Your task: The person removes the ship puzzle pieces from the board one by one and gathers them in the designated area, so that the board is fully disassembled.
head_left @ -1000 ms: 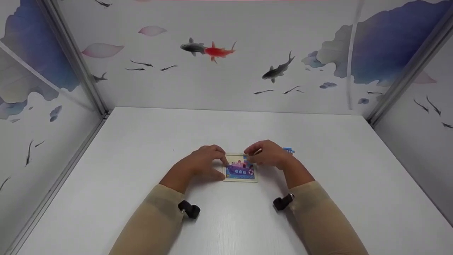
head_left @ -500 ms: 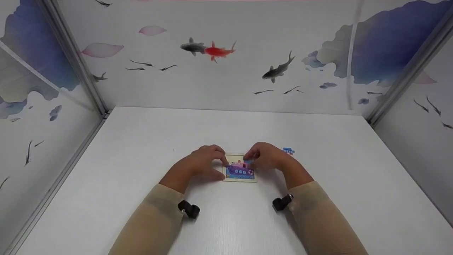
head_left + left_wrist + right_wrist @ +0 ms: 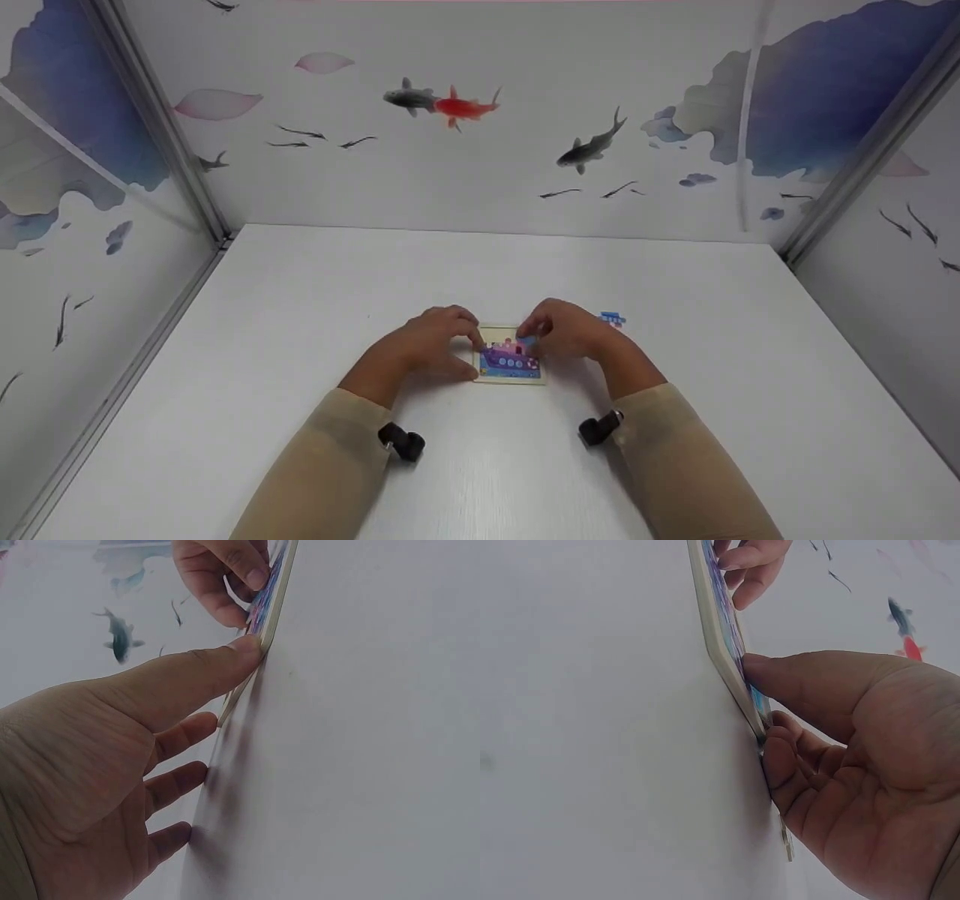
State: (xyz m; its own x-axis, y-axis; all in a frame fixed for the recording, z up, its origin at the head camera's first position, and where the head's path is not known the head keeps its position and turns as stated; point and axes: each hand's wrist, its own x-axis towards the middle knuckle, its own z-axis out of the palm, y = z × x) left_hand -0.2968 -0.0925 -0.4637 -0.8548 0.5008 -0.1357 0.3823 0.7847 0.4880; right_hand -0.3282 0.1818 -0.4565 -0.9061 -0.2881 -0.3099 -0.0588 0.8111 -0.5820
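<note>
A small wooden jigsaw puzzle board [image 3: 510,379] with a pale frame and a purple ship picture lies flat on the white table. At its left edge rests my left hand [image 3: 435,341], its thumb [image 3: 244,645] on the frame and several other fingers touching the table. My right hand [image 3: 568,330] is at the upper right part of the board, fingers curled, thumb [image 3: 759,669] on the picture. It pinches a blue puzzle piece [image 3: 526,340] there, mostly hidden by the fingers. Bare pale backing [image 3: 496,334] shows along the picture's top.
Beyond my right hand lies a loose blue puzzle piece [image 3: 612,318] with some pink at its lower edge. White walls [image 3: 480,187] with painted fish and lotus leaves enclose the table [image 3: 495,480] at the back and sides.
My right hand has lowered slightly, bringing the blue piece down into the board's upper right area. The left hand and the board have hardly moved.
</note>
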